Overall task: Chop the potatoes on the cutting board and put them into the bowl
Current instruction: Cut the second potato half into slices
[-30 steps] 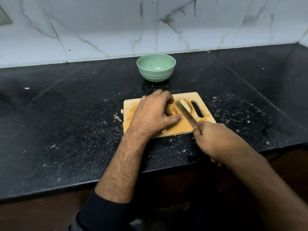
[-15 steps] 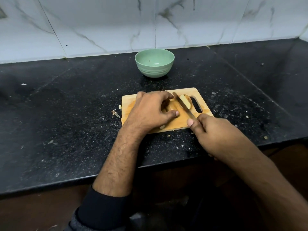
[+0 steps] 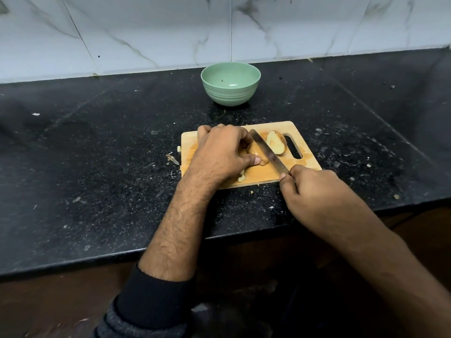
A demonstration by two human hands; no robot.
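White marble-veined tile wall (image 3: 146, 32) behind a black speckled stone table (image 3: 85, 154), crumbs scattered. Rectangular wooden cutting board (image 3: 302, 164) with slot handle near the front edge. Round ribbed green bowl (image 3: 230, 84) beyond it, apart. Left hand (image 3: 219, 154) curled palm-down, pinning the potato half (image 3: 258, 154) on the board. Right hand (image 3: 314, 189) fisted on the knife (image 3: 267, 152), steel blade laid diagonally against it. Cut half (image 3: 275, 145) lies just right of the blade.

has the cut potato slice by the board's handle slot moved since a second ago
No. The potato slice lies right beside the handle slot of the cutting board, as before; only the camera shifted.
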